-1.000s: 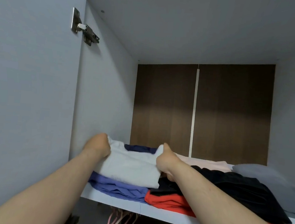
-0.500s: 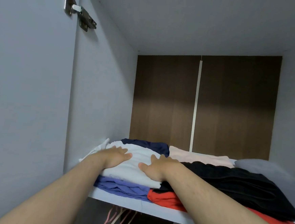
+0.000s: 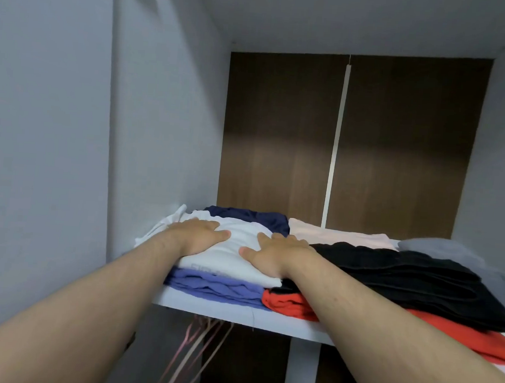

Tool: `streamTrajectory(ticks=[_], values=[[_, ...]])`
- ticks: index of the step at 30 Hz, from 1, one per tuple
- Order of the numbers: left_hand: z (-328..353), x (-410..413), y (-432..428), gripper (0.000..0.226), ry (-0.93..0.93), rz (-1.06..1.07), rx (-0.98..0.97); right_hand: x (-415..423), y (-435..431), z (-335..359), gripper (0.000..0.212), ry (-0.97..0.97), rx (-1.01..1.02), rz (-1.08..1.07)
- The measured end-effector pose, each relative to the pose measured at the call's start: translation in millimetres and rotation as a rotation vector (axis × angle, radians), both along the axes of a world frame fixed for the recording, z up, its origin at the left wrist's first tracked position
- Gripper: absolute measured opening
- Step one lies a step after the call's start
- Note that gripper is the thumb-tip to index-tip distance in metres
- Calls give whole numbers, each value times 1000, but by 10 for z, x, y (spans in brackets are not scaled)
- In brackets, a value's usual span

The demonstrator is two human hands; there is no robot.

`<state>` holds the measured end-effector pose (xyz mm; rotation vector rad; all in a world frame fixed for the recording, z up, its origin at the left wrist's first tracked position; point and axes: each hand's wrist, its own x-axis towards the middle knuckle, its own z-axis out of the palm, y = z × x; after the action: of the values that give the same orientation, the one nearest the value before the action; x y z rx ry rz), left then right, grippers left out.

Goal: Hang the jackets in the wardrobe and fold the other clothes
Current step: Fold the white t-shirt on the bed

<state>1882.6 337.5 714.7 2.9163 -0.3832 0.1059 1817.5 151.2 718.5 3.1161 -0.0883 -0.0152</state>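
Note:
A folded white garment (image 3: pixel 234 259) lies on top of a folded blue garment (image 3: pixel 216 288) at the left end of the wardrobe's upper shelf (image 3: pixel 235 314). My left hand (image 3: pixel 199 235) rests flat on its left part, fingers straight. My right hand (image 3: pixel 276 253) presses flat on its right part. Beside it lie a folded black garment (image 3: pixel 404 279) over a red one (image 3: pixel 290 306). Behind sit a navy garment (image 3: pixel 252 217), a pale pink one (image 3: pixel 338 237) and a grey one (image 3: pixel 440 248).
The wardrobe's grey side wall (image 3: pixel 160 123) stands close on the left, with a dark wood back panel (image 3: pixel 280 133) behind the shelf. Several pink hangers (image 3: pixel 193 347) hang below the shelf. A white upright divider (image 3: pixel 300 373) stands under the shelf.
A second ago both hands gripped the white garment at its edges. They have since let go and now lie flat on top of it. The view has tilted down slightly.

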Motion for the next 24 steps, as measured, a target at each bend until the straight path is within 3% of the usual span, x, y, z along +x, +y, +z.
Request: streamTrajectory(ticks=[6,8,11,13,18,22,24], values=[[-33,171,21,71,-2,-19,-91,21,20,-20,75,-98,29,-9],[-85,187,36,61,-103,-23,-242,-73,57,-4,59,-246,-55,27],[-118,-23,63,24,-434,-17,-444,-291,144,55,27,-538,-310,165],[-144,-196,97,28,-538,-17,-469,-467,176,116,25,-603,-330,227],[-303,-630,218,32,-340,-131,-520,-992,90,117,30,-579,-151,279],[-394,-1230,203,21,-292,-216,-582,-1546,-36,-151,20,-623,13,312],[-495,-1611,177,30,-300,-203,-649,-1878,-109,-359,24,-630,75,329]])
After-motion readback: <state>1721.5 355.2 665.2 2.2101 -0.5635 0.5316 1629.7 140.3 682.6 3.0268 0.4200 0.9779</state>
